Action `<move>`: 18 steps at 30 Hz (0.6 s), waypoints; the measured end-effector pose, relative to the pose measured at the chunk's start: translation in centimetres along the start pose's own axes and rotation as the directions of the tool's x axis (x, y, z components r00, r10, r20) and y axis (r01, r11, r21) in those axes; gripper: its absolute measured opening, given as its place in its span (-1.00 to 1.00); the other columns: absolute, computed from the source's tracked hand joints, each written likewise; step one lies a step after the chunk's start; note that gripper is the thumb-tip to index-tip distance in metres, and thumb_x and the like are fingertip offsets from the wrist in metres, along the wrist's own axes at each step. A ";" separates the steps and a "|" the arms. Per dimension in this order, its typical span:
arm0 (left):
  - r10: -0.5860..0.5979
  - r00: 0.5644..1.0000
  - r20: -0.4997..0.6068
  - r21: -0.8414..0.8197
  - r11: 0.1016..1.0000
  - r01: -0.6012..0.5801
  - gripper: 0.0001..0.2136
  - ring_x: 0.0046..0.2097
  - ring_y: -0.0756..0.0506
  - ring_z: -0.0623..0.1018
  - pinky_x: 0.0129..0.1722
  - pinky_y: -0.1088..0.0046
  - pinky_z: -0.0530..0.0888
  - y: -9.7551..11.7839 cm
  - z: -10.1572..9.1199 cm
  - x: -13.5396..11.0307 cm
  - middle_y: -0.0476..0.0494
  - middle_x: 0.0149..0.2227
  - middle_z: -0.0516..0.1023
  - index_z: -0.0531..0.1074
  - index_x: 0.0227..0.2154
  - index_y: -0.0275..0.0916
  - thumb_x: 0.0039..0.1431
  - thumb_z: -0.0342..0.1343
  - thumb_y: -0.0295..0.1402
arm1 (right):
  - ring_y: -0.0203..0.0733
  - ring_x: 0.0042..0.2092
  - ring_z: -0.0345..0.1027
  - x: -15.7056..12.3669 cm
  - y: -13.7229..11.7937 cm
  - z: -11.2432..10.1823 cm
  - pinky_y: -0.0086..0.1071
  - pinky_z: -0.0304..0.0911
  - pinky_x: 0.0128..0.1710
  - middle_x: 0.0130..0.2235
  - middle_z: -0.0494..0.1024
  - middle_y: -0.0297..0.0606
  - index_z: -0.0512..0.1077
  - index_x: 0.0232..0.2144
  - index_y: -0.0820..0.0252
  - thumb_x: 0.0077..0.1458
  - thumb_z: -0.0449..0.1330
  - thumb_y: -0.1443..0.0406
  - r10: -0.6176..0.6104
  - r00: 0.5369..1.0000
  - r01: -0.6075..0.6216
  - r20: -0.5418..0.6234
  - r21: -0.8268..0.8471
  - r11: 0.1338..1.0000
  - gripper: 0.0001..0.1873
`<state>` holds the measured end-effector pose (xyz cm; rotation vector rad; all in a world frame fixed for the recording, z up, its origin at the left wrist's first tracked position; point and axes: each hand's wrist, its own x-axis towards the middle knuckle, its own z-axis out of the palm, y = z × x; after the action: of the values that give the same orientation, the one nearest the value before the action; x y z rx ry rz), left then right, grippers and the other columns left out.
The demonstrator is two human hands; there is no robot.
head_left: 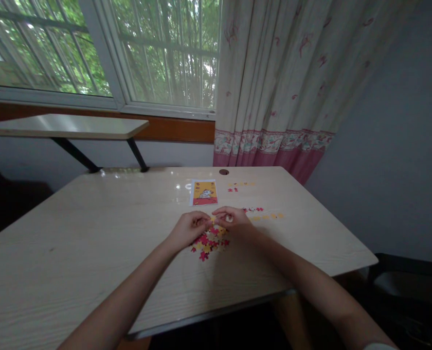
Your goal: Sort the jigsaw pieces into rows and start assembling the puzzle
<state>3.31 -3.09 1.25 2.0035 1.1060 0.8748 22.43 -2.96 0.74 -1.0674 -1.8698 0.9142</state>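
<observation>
Over a loose pile of red, yellow and pale jigsaw puzzle pieces (204, 241), my two hands meet fingertip to fingertip. A small yellow puzzle piece (213, 220) shows between them. My left hand (191, 227) pinches it from the left, thumb and forefinger closed. From the other side my right hand (234, 221) is closed on it too, its fingers curled. Just beyond the hands lies a picture card (205, 193) with a white animal on yellow and red. Right of my right hand, red pieces (254, 209) and yellow pieces (272, 217) lie in rows, partly hidden by that hand.
Farther back on the wooden table (110, 233) are two red pieces (232, 190) below a row of yellow ones (247, 184). A round cable hole (224, 172) sits near the back edge. A raised shelf (66, 126) stands back left; a curtain (270, 87) hangs behind.
</observation>
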 end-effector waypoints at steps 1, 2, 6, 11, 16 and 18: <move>-0.025 1.000 -0.010 -0.075 0.997 0.024 -0.72 -0.42 -0.04 0.45 -0.41 0.46 0.36 -0.2 0.1 0.1 -0.11 -0.45 0.52 0.49 -0.42 -0.30 0.06 0.05 -0.17 | -0.31 -0.34 0.38 -0.1 -0.2 0.0 -0.45 0.25 -0.33 -0.38 0.53 -0.33 0.46 -0.25 0.14 -0.04 0.22 0.26 -0.020 1.000 0.020 -0.011 -0.018 1.000 -0.77; -0.044 0.999 -0.018 -0.139 0.989 0.041 -0.72 -0.43 -0.04 0.45 -0.41 0.46 0.36 -0.4 0.2 0.1 -0.11 -0.46 0.51 0.48 -0.43 -0.30 0.06 0.04 -0.16 | -0.30 -0.33 0.39 -0.2 -0.3 -0.1 -0.44 0.26 -0.31 -0.36 0.53 -0.31 0.47 -0.26 0.14 -0.04 0.23 0.25 -0.048 0.999 0.047 -0.022 -0.045 0.998 -0.78; -0.071 0.996 -0.050 -0.237 0.970 0.057 -0.74 -0.46 -0.02 0.42 -0.44 0.48 0.35 -0.9 0.3 0.3 -0.07 -0.51 0.48 0.45 -0.47 -0.30 0.03 0.06 -0.18 | -0.26 -0.30 0.38 -0.2 -0.2 -0.3 -0.37 0.25 -0.24 -0.35 0.55 -0.27 0.50 -0.29 0.09 -0.02 0.24 0.18 -0.217 0.974 0.196 -0.070 -0.229 0.953 -0.79; -0.064 0.998 -0.024 -0.259 0.964 0.056 -0.74 -0.45 -0.02 0.41 -0.42 0.47 0.36 -0.6 0.4 0.4 -0.07 -0.52 0.47 0.44 -0.48 -0.31 0.01 0.07 -0.18 | -0.22 -0.31 0.36 0.1 0.8 -0.4 -0.32 0.17 -0.22 -0.39 0.56 -0.27 0.51 -0.33 0.09 0.03 0.19 0.13 -0.458 0.888 0.400 -0.037 -0.430 0.809 -0.79; -0.054 0.996 -0.075 -0.253 0.967 0.033 -0.72 -0.42 -0.02 0.42 -0.40 0.46 0.36 -1.1 0.1 0.5 -0.09 -0.45 0.49 0.46 -0.37 -0.30 0.05 0.06 -0.15 | -0.22 -0.31 0.33 0.1 0.7 -1.9 -0.29 0.13 -0.22 -0.39 0.54 -0.27 0.51 -0.30 0.06 0.08 0.14 0.13 -0.507 0.854 0.375 -0.111 -0.544 0.751 -0.78; -0.045 0.991 -0.128 -0.148 0.989 0.026 -0.71 -0.39 -0.03 0.42 -0.39 0.46 0.36 -1.5 -0.5 0.5 -0.12 -0.39 0.50 0.45 -0.33 -0.30 0.09 0.01 -0.16 | -0.21 -0.30 0.31 0.1 0.5 -3.0 -0.28 0.13 -0.21 -0.38 0.52 -0.27 0.51 -0.29 0.03 0.08 0.14 0.12 -0.496 0.846 0.317 -0.196 -0.563 0.763 -0.78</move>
<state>2.47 -1.90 0.41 1.8230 1.1128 1.0498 25.22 -2.05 1.70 -0.9639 -1.9784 -0.0479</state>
